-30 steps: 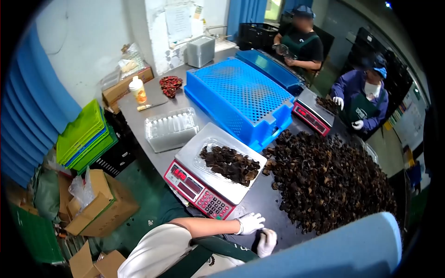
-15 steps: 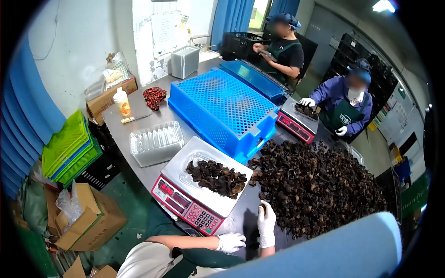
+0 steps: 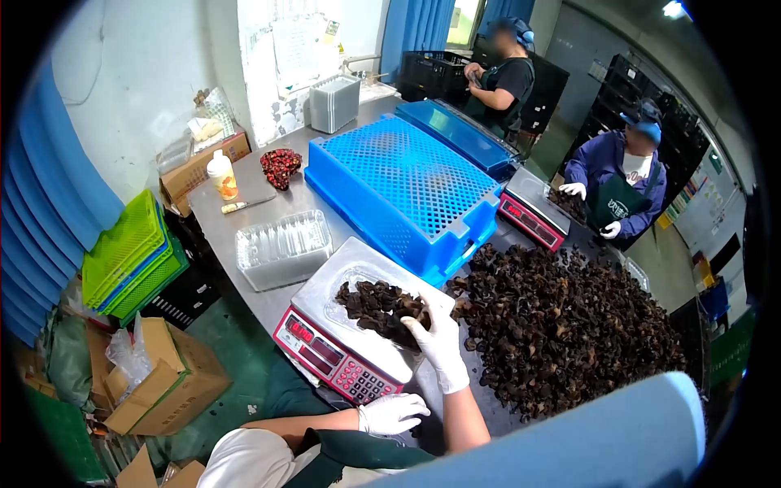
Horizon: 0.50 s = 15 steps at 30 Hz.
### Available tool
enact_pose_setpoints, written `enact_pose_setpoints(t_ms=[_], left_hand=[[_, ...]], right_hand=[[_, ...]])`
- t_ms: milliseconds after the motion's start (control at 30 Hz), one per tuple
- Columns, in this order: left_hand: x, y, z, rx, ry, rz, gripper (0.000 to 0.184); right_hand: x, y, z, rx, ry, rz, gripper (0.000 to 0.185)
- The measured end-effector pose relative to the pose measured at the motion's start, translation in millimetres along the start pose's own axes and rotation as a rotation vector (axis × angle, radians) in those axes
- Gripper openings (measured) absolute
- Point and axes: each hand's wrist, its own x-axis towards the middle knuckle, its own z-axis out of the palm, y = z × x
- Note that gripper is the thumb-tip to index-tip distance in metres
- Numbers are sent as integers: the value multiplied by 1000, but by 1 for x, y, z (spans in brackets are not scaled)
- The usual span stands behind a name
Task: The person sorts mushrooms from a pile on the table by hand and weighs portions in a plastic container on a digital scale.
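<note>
My right hand (image 3: pixel 439 340), in a white glove, reaches over the right end of a clear tray on the scale (image 3: pixel 350 370). Its fingers are bent around dark dried mushrooms (image 3: pixel 378 307) in that tray; whether it grips any is hard to see. My left hand (image 3: pixel 393 414), also gloved, rests on the metal table at the scale's front edge, with its fingers apart and nothing in it. A large heap of the same dark mushrooms (image 3: pixel 569 325) lies to the right of my right hand.
An upturned blue crate (image 3: pixel 407 183) stands behind the scale. Left of it are stacked clear trays (image 3: pixel 285 248), a knife (image 3: pixel 248 204), a bottle (image 3: pixel 221 175) and a red bundle (image 3: pixel 281 167). Two co-workers are across the table, one beside a second scale (image 3: pixel 533 213).
My right hand has moved from the table up and left onto the mushrooms in the scale's tray. My left hand has stayed near the scale's front edge. The camera view has shifted.
</note>
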Motion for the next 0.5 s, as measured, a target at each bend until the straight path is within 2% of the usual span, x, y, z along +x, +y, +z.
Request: enact_pose_setpoints(t_ms=[33,67,100,133,167,200,267,300,367,400,500], left_hand=[[2,-2,-2,5,3,-1,27],[4,-2,-8,33,42,23,27],[5,-2,-13,58,81,46,27],[5,-3,-19,77,211,112,25],[4,-3,-27,75,228,33,24],[1,-3,-37,69,243,-47,23],[3,5,-59,129,433,5,22],[4,-8,-63,156,437,7,23],[7,-19,-72,279,451,-16,21],[10,-18,-79,377,462,-42,17],[24,-15,-88,477,491,26,26]], right_hand=[[3,-1,-2,4,-106,130,49],[4,-4,-6,7,-108,124,49],[3,-6,-12,30,-68,213,46],[-1,-4,-18,51,-29,303,43],[-10,39,-9,47,133,157,33],[-17,53,-13,38,225,111,23],[-36,86,-32,-166,149,62,20],[-39,82,-35,-171,148,68,20],[-45,70,-40,-393,183,-9,24],[-42,61,-37,-356,191,-46,28],[-26,35,-21,-326,95,-170,29]])
